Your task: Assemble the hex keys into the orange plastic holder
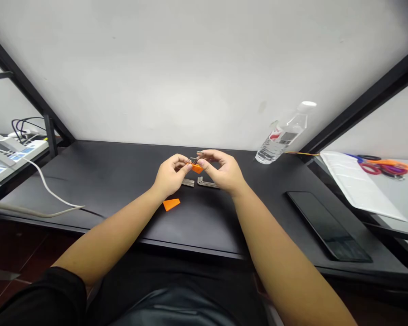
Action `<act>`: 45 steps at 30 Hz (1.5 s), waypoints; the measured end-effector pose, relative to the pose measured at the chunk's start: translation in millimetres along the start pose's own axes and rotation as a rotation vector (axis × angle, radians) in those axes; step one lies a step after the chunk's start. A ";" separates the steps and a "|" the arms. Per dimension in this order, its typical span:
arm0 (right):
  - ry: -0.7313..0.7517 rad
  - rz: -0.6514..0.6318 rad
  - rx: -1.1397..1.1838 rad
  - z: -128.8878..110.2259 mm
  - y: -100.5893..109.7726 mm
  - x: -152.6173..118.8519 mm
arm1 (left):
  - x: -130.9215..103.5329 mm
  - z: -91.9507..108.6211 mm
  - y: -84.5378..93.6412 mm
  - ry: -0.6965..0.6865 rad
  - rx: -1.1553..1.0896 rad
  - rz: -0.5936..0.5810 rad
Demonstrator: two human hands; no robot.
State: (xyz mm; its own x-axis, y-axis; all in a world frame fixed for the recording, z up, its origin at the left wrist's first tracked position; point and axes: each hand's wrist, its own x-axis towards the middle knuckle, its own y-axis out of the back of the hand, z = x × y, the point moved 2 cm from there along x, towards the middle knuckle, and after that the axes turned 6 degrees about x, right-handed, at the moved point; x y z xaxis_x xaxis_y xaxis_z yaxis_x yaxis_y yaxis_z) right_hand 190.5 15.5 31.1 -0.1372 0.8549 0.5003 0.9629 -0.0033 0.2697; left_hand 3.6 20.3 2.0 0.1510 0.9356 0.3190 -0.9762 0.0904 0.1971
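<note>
- On my right, near the wall (190, 81), I see a clear plastic bottle (281, 138) with a white cap.
- Closer to me on that side lies a dark flat device (328, 226), its screen black.
- Beyond it I have a white padded sheet (360, 185), beside coloured handles (399, 165), blurred.
- At my far left sits a white power strip (41, 147); a white cable (45, 183) loops nearby.

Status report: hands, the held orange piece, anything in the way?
Left hand pinching small angular orange plastic piece; right hand at its other end. L-shaped silver metal keys close by, apparently not blocking.
</note>
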 end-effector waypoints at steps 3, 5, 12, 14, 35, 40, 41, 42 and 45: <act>-0.066 0.011 -0.071 4.9 14.6 3.0 | 1.6 -2.7 0.4 0.059 -0.143 0.040; -0.195 -0.148 -0.225 12.2 23.7 4.1 | 2.7 -2.9 1.2 0.077 -0.251 0.062; -0.503 -0.622 -0.606 35.1 33.2 0.3 | 3.9 -0.2 1.4 0.034 -0.325 0.099; -0.533 -0.656 -0.611 34.6 31.3 0.2 | 4.1 -0.7 0.1 0.034 -0.316 0.086; 0.301 0.087 0.045 -12.2 13.7 -4.5 | 2.8 -6.8 0.2 0.078 -0.067 0.015; 0.264 -0.121 -0.026 -14.1 4.0 -7.9 | 3.4 -9.1 -1.4 0.065 -0.107 -0.003; 0.259 -0.143 -0.054 -13.6 3.4 -7.9 | 3.5 -9.5 -1.7 0.064 -0.120 -0.005; 0.261 -0.149 -0.081 -13.3 3.1 -7.7 | 3.7 -9.8 -2.0 0.063 -0.131 -0.007; 0.311 -0.052 -0.126 -12.7 4.0 -5.9 | 4.0 -9.7 -2.2 0.067 -0.148 -0.007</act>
State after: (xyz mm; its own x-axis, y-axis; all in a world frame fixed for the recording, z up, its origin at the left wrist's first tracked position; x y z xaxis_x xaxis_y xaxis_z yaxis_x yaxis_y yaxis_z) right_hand 192.2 3.9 39.6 -0.2687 0.6564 0.7049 0.9192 -0.0439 0.3913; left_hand 4.8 27.1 -6.2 0.1525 0.9551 0.2542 -0.9881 0.1421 0.0588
